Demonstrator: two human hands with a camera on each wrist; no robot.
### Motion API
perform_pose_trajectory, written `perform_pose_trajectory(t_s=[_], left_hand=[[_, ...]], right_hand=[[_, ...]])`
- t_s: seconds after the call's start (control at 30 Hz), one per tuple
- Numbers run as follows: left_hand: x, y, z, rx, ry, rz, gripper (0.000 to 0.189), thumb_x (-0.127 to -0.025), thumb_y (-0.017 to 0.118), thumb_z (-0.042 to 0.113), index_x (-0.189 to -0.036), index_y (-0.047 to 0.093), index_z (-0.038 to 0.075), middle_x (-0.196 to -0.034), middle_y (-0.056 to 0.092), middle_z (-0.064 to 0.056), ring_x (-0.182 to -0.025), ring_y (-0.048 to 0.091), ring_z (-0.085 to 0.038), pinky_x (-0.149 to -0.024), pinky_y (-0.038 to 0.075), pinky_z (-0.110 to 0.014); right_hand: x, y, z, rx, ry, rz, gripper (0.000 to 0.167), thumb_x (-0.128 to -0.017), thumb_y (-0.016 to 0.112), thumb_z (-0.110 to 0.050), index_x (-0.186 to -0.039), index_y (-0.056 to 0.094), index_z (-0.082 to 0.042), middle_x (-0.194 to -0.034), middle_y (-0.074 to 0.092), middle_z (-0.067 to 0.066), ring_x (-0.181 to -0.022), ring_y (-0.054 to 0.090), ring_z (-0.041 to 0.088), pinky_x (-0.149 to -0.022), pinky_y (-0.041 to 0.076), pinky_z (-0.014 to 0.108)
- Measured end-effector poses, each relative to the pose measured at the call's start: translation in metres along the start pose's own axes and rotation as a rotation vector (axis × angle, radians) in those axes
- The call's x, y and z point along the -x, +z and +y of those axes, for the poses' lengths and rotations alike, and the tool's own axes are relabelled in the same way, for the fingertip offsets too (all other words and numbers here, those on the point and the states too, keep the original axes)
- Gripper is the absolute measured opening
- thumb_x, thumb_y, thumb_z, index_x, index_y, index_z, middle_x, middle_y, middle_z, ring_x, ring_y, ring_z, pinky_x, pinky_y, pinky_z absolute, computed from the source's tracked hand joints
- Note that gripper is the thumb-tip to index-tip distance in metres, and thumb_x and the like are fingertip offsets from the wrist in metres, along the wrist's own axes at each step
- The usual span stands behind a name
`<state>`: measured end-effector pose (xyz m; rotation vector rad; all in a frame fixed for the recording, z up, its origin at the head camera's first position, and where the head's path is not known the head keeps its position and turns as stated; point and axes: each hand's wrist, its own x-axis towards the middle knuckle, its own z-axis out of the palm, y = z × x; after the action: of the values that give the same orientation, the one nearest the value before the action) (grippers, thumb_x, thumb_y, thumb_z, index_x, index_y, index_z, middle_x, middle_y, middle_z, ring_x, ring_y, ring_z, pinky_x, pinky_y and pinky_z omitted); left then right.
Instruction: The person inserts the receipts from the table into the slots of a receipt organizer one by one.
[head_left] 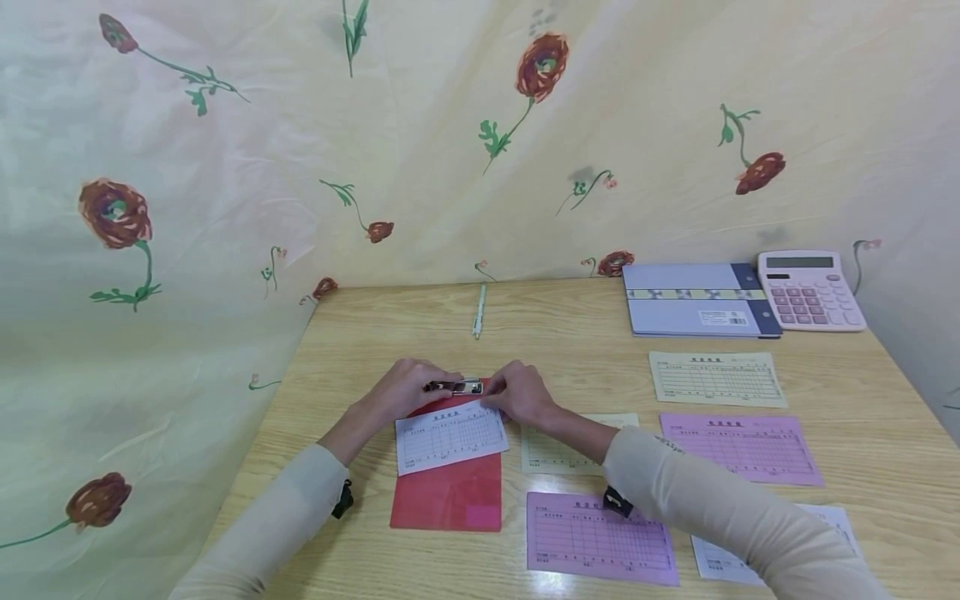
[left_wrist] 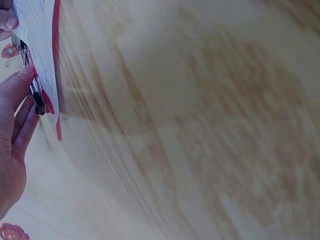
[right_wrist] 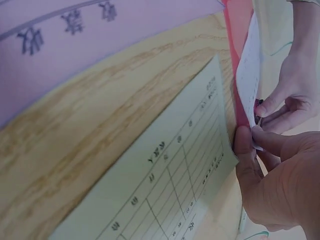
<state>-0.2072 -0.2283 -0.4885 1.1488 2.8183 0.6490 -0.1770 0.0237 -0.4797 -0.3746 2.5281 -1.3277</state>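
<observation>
A red rectangular clipboard [head_left: 448, 496] is laid flat on the light wood-grain tabletop [head_left: 570, 333], close to the near edge and left of centre. Its black and silver metal clip [head_left: 454, 387] sits at the far end of the board. A white printed form sheet [head_left: 450, 436], ruled in a grid, is lying slightly askew across the upper half of the board with its top edge at the clip.

The left hand [head_left: 405, 387] is held at the left end of the clip, with the fingers curled onto it; in the left wrist view the fingertips [left_wrist: 22, 80] are seen pressed against the clip's lever. The right hand [head_left: 519, 392] is set at the right end of the clip, and in the right wrist view the top edge of the white sheet is pinched between thumb and fingers [right_wrist: 245, 145].

A pale yellow form [head_left: 570, 450] is partly covered by the right forearm, just beside the board. Two pink forms [head_left: 738, 448] [head_left: 600, 537], another yellow form [head_left: 716, 377] and a white form [head_left: 720, 558] are spread to the right. Their headings are printed in characters too small to be read.

At the far edge are seen a white pen [head_left: 479, 310], a grey-blue folder [head_left: 697, 300] bearing a small barcode label, and a pink desk calculator [head_left: 810, 290]. A cream floral cloth [head_left: 225, 167] is hung behind.
</observation>
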Motion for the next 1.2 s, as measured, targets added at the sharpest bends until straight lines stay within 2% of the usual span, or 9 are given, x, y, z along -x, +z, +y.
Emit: perform_pose_trajectory(t_s=[0.17, 0.27, 0.37, 0.5, 0.8, 1.03, 1.2], left_hand=[[-0.001, -0.004, 0.001, -0.052, 0.042, -0.015, 0.034, -0.095, 0.082, 0.014, -0.129, 0.078, 0.014, -0.117, 0.079, -0.003, -0.096, 0.076, -0.014, -0.07, 0.054, -0.021], [-0.004, -0.008, 0.003, -0.091, 0.051, -0.045, 0.032, -0.096, 0.081, 0.014, -0.128, 0.079, 0.013, -0.116, 0.079, -0.005, -0.086, 0.074, -0.011, -0.066, 0.052, -0.02], [-0.006, -0.01, 0.005, -0.122, 0.06, -0.071, 0.03, -0.096, 0.081, 0.013, -0.125, 0.08, 0.012, -0.115, 0.079, -0.006, -0.07, 0.063, -0.005, -0.058, 0.046, -0.017], [-0.008, -0.011, 0.006, -0.156, 0.076, -0.079, 0.029, -0.094, 0.082, 0.012, -0.123, 0.081, 0.01, -0.112, 0.08, -0.006, -0.06, 0.051, -0.002, -0.053, 0.039, -0.017], [-0.009, -0.007, 0.007, -0.157, 0.106, -0.047, 0.025, -0.092, 0.08, 0.007, -0.117, 0.082, 0.011, -0.102, 0.081, -0.001, -0.06, 0.05, -0.002, -0.053, 0.04, -0.017], [-0.009, -0.005, 0.009, -0.164, 0.105, -0.033, 0.026, -0.091, 0.079, 0.005, -0.116, 0.082, 0.01, -0.102, 0.081, -0.001, -0.058, 0.049, -0.002, -0.053, 0.041, -0.017], [-0.008, -0.004, 0.011, -0.182, 0.088, -0.035, 0.026, -0.09, 0.08, 0.007, -0.116, 0.082, 0.011, -0.102, 0.081, 0.0, -0.058, 0.049, -0.001, -0.053, 0.04, -0.017]], right_hand=[[0.0, 0.001, -0.002, 0.027, -0.014, 0.011, 0.006, -0.09, 0.083, -0.004, -0.093, 0.082, 0.001, -0.074, 0.073, 0.004, -0.05, 0.061, 0.014, -0.048, 0.053, 0.025], [-0.001, 0.001, -0.002, 0.027, -0.026, 0.014, 0.005, -0.09, 0.083, -0.003, -0.092, 0.081, 0.001, -0.072, 0.072, 0.005, -0.048, 0.06, 0.013, -0.047, 0.052, 0.025], [-0.002, 0.002, 0.0, 0.018, -0.037, 0.01, 0.005, -0.091, 0.083, -0.003, -0.091, 0.081, 0.002, -0.072, 0.073, 0.006, -0.048, 0.061, 0.013, -0.047, 0.053, 0.025], [-0.003, 0.002, 0.0, 0.009, -0.049, 0.002, 0.006, -0.091, 0.082, -0.003, -0.09, 0.079, 0.002, -0.072, 0.072, 0.005, -0.05, 0.063, 0.015, -0.048, 0.054, 0.026], [-0.005, -0.001, -0.001, 0.013, -0.063, -0.033, 0.006, -0.092, 0.076, 0.003, -0.087, 0.075, 0.001, -0.071, 0.07, 0.004, -0.054, 0.064, 0.016, -0.05, 0.054, 0.027], [-0.009, -0.003, -0.002, 0.099, -0.062, -0.061, 0.006, -0.094, 0.074, 0.001, -0.088, 0.073, -0.001, -0.067, 0.065, 0.002, -0.052, 0.063, 0.015, -0.048, 0.051, 0.024], [-0.012, -0.003, -0.004, 0.136, -0.03, -0.088, 0.007, -0.095, 0.074, 0.0, -0.089, 0.072, -0.002, -0.064, 0.064, 0.003, -0.049, 0.063, 0.015, -0.047, 0.051, 0.024]])
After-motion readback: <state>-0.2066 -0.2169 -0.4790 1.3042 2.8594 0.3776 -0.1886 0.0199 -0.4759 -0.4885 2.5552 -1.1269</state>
